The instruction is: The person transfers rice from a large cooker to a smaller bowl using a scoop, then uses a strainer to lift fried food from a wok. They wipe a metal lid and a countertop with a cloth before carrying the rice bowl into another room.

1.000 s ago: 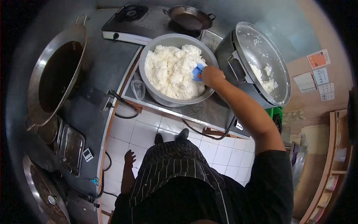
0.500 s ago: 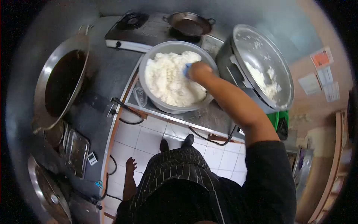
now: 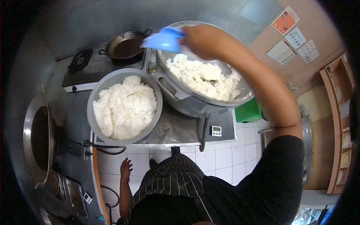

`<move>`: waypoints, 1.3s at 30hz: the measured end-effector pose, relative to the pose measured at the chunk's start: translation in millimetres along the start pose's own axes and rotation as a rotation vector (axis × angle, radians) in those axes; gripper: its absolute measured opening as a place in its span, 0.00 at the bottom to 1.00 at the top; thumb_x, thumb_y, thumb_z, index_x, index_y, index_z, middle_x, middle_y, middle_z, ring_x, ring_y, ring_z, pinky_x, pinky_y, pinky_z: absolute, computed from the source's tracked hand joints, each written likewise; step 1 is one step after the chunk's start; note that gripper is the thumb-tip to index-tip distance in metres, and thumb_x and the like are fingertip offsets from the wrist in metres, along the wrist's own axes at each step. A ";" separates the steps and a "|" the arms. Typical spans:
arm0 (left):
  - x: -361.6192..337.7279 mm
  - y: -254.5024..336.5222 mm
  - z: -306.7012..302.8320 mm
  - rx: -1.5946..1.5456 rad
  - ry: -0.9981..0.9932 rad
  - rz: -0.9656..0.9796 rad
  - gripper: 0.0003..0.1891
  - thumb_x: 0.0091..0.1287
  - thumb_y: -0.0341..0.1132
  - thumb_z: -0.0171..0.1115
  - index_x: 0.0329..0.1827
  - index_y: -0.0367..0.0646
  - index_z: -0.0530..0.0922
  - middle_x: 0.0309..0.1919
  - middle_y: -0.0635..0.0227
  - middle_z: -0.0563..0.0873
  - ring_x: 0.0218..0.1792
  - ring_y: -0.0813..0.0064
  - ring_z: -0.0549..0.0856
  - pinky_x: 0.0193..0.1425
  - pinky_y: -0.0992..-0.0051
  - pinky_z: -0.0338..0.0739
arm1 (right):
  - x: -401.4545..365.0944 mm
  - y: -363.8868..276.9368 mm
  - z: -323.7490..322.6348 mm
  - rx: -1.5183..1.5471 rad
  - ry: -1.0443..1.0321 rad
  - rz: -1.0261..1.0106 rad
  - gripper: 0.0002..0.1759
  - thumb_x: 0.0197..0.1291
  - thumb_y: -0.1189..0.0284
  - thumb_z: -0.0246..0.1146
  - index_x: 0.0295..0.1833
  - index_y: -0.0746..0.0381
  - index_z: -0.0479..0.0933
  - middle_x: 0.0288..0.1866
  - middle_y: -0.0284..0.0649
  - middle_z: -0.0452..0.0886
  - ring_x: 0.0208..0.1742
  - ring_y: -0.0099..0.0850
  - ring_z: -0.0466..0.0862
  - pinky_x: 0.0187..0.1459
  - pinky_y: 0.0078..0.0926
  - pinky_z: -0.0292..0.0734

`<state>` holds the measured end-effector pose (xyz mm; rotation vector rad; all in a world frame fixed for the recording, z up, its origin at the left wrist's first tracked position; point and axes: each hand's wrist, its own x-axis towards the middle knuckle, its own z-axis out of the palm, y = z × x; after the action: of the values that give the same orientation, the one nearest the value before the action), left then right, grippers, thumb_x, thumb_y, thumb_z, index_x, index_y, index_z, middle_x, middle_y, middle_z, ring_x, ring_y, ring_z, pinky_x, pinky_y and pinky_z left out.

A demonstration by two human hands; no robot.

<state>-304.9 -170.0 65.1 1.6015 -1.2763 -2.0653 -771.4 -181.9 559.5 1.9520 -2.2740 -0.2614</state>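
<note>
My right hand (image 3: 204,40) is closed on a blue plastic scoop (image 3: 165,40), held over the left rim of a large grey metal pot (image 3: 187,103). A white, crumbly, rice-like food (image 3: 202,77) lies in the pot. The inside of the scoop is blurred, so its contents cannot be made out. Left of the pot stands a round grey tub (image 3: 159,103), heaped with clumped white food (image 3: 125,108). My left hand (image 3: 126,169) hangs low beside my apron, fingers apart and holding nothing.
A gas stove (image 3: 90,69) bears a dark wok (image 3: 127,47) behind the tub. A large pan (image 3: 25,135) sits on the left counter. A small white timer (image 3: 216,130) is at the counter's front, near a green container (image 3: 248,111). Papers (image 3: 285,20) hang on the wall.
My right hand has gone from inside the tub to above the pot, lifting the blue scoop. The view has swung right, and my left hand still hangs down.
</note>
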 end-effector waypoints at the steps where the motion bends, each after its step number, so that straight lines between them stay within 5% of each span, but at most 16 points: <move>1: 1.5 13.2 17.3 -0.034 -0.051 0.042 0.26 0.65 0.46 0.50 0.65 0.49 0.59 0.58 0.60 0.70 0.52 0.63 0.74 0.52 0.61 0.68 | -6.9 22.7 -1.2 -0.030 -0.106 0.131 0.18 0.63 0.61 0.47 0.45 0.64 0.71 0.35 0.49 0.79 0.39 0.48 0.79 0.41 0.43 0.72; 3: 7.5 29.6 54.7 -0.046 -0.049 0.025 0.27 0.65 0.46 0.49 0.65 0.49 0.59 0.59 0.60 0.70 0.53 0.62 0.74 0.52 0.61 0.69 | -13.5 83.6 44.2 -0.056 -0.066 0.259 0.16 0.62 0.65 0.47 0.44 0.66 0.70 0.33 0.51 0.79 0.37 0.50 0.79 0.39 0.44 0.73; 6: 10.5 43.7 104.1 -0.049 -0.079 -0.014 0.31 0.66 0.46 0.49 0.68 0.46 0.51 0.61 0.59 0.67 0.55 0.61 0.73 0.53 0.62 0.70 | -26.5 151.9 131.1 -0.133 -0.298 0.330 0.13 0.58 0.70 0.48 0.43 0.68 0.70 0.33 0.53 0.80 0.38 0.49 0.81 0.38 0.42 0.75; 9: 15.6 51.4 140.4 -0.203 -0.021 -0.010 0.37 0.66 0.43 0.48 0.69 0.38 0.37 0.63 0.55 0.63 0.56 0.60 0.73 0.51 0.62 0.72 | -43.3 175.1 167.0 -0.176 -0.481 0.298 0.14 0.55 0.71 0.52 0.45 0.68 0.72 0.35 0.53 0.80 0.39 0.46 0.82 0.38 0.39 0.77; 14: 28.7 51.2 160.0 -0.185 0.094 -0.030 0.37 0.65 0.40 0.49 0.68 0.36 0.37 0.60 0.54 0.66 0.54 0.61 0.75 0.51 0.63 0.73 | -46.7 191.0 201.0 -0.213 -0.603 0.310 0.13 0.51 0.74 0.54 0.42 0.68 0.73 0.34 0.51 0.80 0.36 0.44 0.82 0.37 0.37 0.77; 16: 33.9 40.8 158.4 -0.180 0.109 -0.040 0.37 0.64 0.38 0.50 0.68 0.37 0.39 0.58 0.54 0.68 0.53 0.62 0.75 0.50 0.63 0.73 | -30.6 201.7 207.7 -0.352 -1.036 -0.384 0.11 0.48 0.77 0.54 0.38 0.67 0.76 0.34 0.49 0.81 0.32 0.39 0.82 0.35 0.35 0.77; 17: 33.2 36.1 159.9 -0.183 0.134 -0.026 0.31 0.64 0.38 0.50 0.65 0.37 0.48 0.54 0.56 0.70 0.52 0.62 0.76 0.49 0.63 0.73 | -28.8 199.0 215.9 -0.357 -1.046 -0.398 0.11 0.48 0.77 0.54 0.38 0.67 0.76 0.34 0.49 0.81 0.32 0.39 0.82 0.35 0.35 0.77; 19: 33.9 41.9 168.7 -0.194 0.258 -0.057 0.24 0.63 0.35 0.50 0.62 0.38 0.58 0.45 0.59 0.73 0.50 0.63 0.76 0.47 0.64 0.73 | -15.4 187.6 225.6 -0.458 -1.445 -0.593 0.09 0.47 0.78 0.54 0.33 0.68 0.78 0.33 0.47 0.80 0.27 0.36 0.81 0.31 0.33 0.76; 22: 31.6 41.7 175.3 -0.176 0.272 -0.021 0.21 0.65 0.30 0.48 0.61 0.38 0.61 0.56 0.55 0.70 0.51 0.63 0.76 0.47 0.67 0.74 | -18.3 168.9 205.6 -0.263 -1.427 -0.405 0.10 0.50 0.77 0.53 0.36 0.70 0.76 0.29 0.47 0.79 0.24 0.35 0.80 0.27 0.33 0.75; 23: 35.4 30.7 168.4 -0.159 0.183 0.022 0.28 0.65 0.33 0.49 0.67 0.43 0.49 0.55 0.53 0.67 0.52 0.63 0.75 0.49 0.64 0.72 | -19.7 170.8 211.5 -0.205 -1.443 -0.452 0.13 0.57 0.73 0.50 0.39 0.71 0.73 0.26 0.47 0.78 0.22 0.35 0.80 0.25 0.33 0.74; 26: 30.4 37.2 172.2 -0.141 0.193 0.004 0.29 0.65 0.33 0.49 0.66 0.43 0.48 0.53 0.54 0.69 0.51 0.63 0.75 0.49 0.64 0.72 | -18.4 163.6 206.3 0.034 -1.438 -0.244 0.15 0.61 0.69 0.45 0.42 0.71 0.70 0.25 0.47 0.76 0.21 0.35 0.79 0.25 0.32 0.74; 32: 30.8 26.4 165.4 -0.113 0.194 0.011 0.30 0.63 0.33 0.50 0.67 0.44 0.48 0.50 0.56 0.70 0.50 0.64 0.75 0.47 0.65 0.72 | -9.7 114.2 220.5 0.574 -1.391 -0.187 0.21 0.66 0.60 0.40 0.42 0.69 0.65 0.20 0.43 0.71 0.16 0.32 0.74 0.23 0.33 0.73; 38: 23.9 27.2 166.6 -0.058 0.213 -0.035 0.26 0.67 0.36 0.49 0.66 0.44 0.51 0.49 0.58 0.71 0.48 0.65 0.77 0.47 0.65 0.73 | 4.8 111.2 186.1 0.698 -1.419 -0.156 0.15 0.65 0.62 0.43 0.43 0.65 0.63 0.20 0.34 0.64 0.15 0.26 0.70 0.18 0.27 0.70; 39: 23.3 28.9 167.5 -0.064 0.199 -0.043 0.26 0.68 0.37 0.48 0.66 0.44 0.51 0.49 0.58 0.72 0.48 0.65 0.78 0.47 0.64 0.73 | 1.8 113.5 183.5 0.809 -1.454 -0.065 0.13 0.64 0.63 0.45 0.37 0.64 0.62 0.19 0.34 0.63 0.15 0.24 0.67 0.16 0.25 0.67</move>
<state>-468.9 -120.5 74.6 1.7688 -1.1063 -1.8935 -920.3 -158.9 405.0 2.6789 -3.5439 -1.3051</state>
